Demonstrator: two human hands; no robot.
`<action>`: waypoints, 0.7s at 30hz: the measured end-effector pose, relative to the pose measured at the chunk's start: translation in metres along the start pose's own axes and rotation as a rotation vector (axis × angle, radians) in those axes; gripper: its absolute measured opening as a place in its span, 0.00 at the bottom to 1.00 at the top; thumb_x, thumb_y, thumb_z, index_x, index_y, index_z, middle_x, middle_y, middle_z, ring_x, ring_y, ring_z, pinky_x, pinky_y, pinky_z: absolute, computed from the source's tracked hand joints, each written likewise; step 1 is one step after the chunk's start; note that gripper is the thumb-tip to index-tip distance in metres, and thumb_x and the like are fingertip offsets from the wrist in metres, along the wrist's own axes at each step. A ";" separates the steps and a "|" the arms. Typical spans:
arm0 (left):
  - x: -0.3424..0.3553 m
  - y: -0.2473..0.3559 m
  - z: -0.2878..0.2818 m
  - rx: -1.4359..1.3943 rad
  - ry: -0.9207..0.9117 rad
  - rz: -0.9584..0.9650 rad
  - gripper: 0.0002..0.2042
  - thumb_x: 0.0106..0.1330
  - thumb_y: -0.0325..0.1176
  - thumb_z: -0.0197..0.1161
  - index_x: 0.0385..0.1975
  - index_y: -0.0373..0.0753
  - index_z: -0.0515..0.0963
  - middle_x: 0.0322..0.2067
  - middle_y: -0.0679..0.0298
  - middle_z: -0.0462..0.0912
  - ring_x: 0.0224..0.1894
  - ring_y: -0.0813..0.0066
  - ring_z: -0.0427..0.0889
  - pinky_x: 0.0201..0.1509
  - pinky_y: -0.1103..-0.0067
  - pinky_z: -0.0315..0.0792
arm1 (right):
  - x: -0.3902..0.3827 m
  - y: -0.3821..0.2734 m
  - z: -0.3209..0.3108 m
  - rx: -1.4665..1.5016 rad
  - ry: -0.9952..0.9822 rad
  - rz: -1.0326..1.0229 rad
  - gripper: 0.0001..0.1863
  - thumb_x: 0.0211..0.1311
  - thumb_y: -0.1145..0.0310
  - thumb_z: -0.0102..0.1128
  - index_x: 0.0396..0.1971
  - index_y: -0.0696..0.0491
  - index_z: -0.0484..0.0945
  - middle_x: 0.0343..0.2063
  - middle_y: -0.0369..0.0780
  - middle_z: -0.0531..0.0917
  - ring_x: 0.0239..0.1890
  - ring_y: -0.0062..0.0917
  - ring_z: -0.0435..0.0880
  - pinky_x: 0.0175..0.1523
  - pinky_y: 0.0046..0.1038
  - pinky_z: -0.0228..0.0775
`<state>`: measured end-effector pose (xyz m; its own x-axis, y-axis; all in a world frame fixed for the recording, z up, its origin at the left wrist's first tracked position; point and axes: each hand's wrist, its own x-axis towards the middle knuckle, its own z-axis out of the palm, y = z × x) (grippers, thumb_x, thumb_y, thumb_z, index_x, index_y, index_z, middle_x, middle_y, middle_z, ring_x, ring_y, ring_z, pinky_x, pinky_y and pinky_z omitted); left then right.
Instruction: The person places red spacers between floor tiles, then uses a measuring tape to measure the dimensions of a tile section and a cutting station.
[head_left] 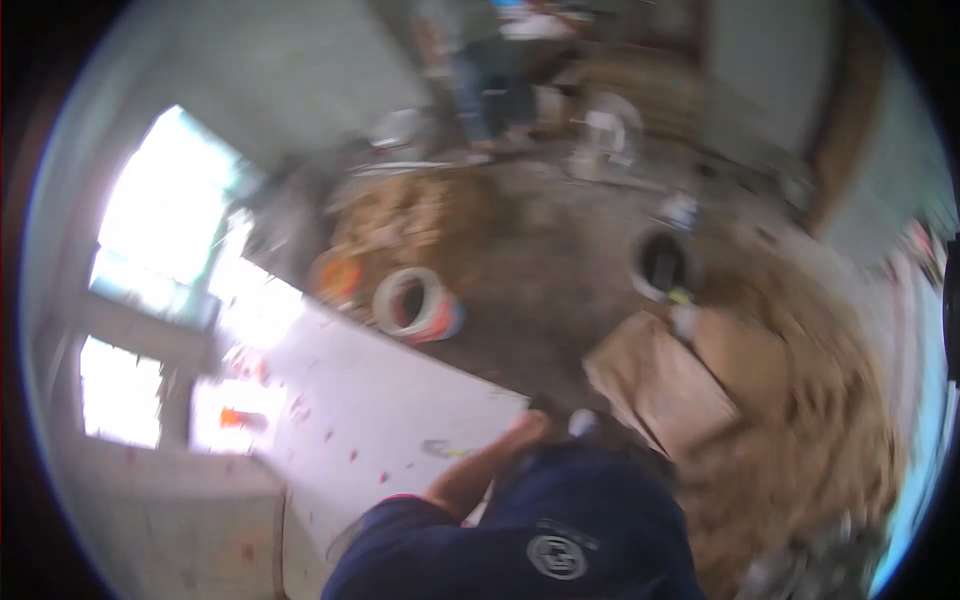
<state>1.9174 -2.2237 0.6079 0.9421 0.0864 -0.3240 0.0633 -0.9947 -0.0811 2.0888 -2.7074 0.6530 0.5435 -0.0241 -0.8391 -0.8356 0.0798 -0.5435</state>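
My left arm reaches from a navy sleeve across a long white board. At the board's (370,400) right-hand corner is my left hand (532,426), by the edge. Its fingers are smeared by motion, so I cannot make out whether they grip the edge or only touch it. My right hand is hidden behind my body or out of the picture. A small grey item (438,448) lies on the board near my forearm, too blurred to name. Small red bits are scattered over the board, and an orange object (238,417) is at its far left. Just right of my hand shows a small white shape (582,422).
A white bucket (408,305) and an orange bucket (337,275) stand beyond the board, before a sand pile (415,205). On the right are brown paper sacks (665,385), more sand (810,430) and a dark-mouthed bucket (662,264). Another person (475,75) stands near a white chair (610,130).
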 end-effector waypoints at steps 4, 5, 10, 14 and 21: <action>-0.025 -0.007 0.026 0.066 -0.044 -0.180 0.08 0.52 0.30 0.56 0.28 0.34 0.77 0.21 0.58 0.77 0.24 0.64 0.78 0.25 0.65 0.73 | -0.025 -0.080 0.093 -0.376 -0.148 0.055 0.09 0.63 0.61 0.54 0.34 0.51 0.73 0.25 0.35 0.77 0.27 0.24 0.77 0.29 0.28 0.69; -0.022 -0.005 0.026 -0.281 -0.267 -0.363 0.09 0.54 0.31 0.56 0.30 0.33 0.78 0.26 0.55 0.79 0.28 0.62 0.79 0.29 0.66 0.74 | -0.027 -0.103 0.117 -0.464 -0.193 0.048 0.10 0.63 0.60 0.54 0.35 0.50 0.73 0.26 0.35 0.77 0.28 0.24 0.77 0.30 0.28 0.70; -0.073 0.027 0.040 -1.169 -0.360 -1.183 0.11 0.67 0.36 0.49 0.35 0.44 0.81 0.34 0.62 0.82 0.37 0.74 0.81 0.41 0.77 0.75 | -0.018 -0.200 0.212 -0.698 -0.332 -0.028 0.12 0.64 0.57 0.53 0.38 0.49 0.73 0.29 0.35 0.78 0.32 0.24 0.77 0.35 0.28 0.70; -0.096 0.068 0.090 -1.305 0.063 -1.415 0.12 0.55 0.39 0.58 0.31 0.39 0.82 0.32 0.53 0.82 0.36 0.58 0.81 0.40 0.66 0.74 | -0.001 -0.262 0.298 -0.823 -0.442 -0.003 0.14 0.64 0.54 0.53 0.41 0.48 0.73 0.31 0.34 0.78 0.36 0.23 0.77 0.38 0.27 0.71; -0.028 0.014 0.019 -1.309 -0.263 -1.293 0.11 0.53 0.37 0.55 0.25 0.40 0.83 0.27 0.51 0.81 0.33 0.53 0.80 0.38 0.63 0.74 | 0.100 -0.318 0.447 -1.002 -0.555 -0.016 0.15 0.64 0.53 0.52 0.41 0.48 0.74 0.32 0.34 0.78 0.36 0.24 0.76 0.39 0.27 0.71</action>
<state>1.8859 -2.2394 0.5980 0.0470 0.6094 -0.7915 0.9133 0.2947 0.2812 2.4444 -2.2894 0.7526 0.3070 0.4450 -0.8413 -0.3810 -0.7526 -0.5371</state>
